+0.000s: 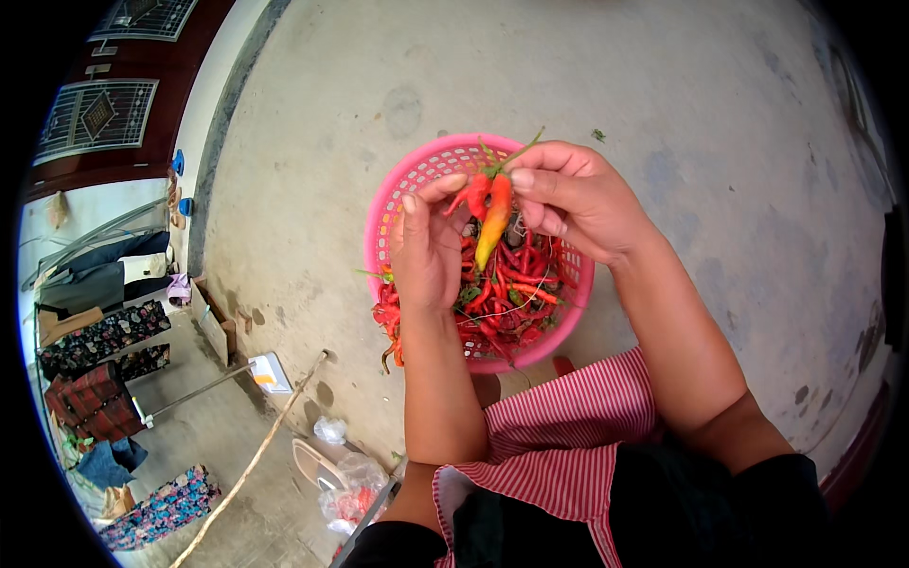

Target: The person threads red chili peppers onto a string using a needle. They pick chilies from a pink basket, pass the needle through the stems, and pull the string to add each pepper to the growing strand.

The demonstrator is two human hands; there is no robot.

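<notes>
My right hand [579,195] pinches the green stems of a small bunch of chili peppers [496,206] above a pink plastic basket [577,323]. One pepper in the bunch goes from red-orange to yellow at its tip; the others are red. At the left, my left hand [433,248] has its thumb and index finger apart, the index fingertip close beside the bunch. Whether that fingertip touches a pepper is hard to tell. Many red chilies [508,298], with some green leaves and a pale thin strand, lie in the basket below. More red peppers [387,319] show beside its left rim, partly behind my left forearm.
Concrete floor [319,177] surrounds the basket. To the lower left are a long wooden stick [259,451], a white dustpan [270,373], clear plastic bags [355,490] and hanging clothes [106,334]. A cardboard box [211,323] stands by the wall, near dark red doors [153,106].
</notes>
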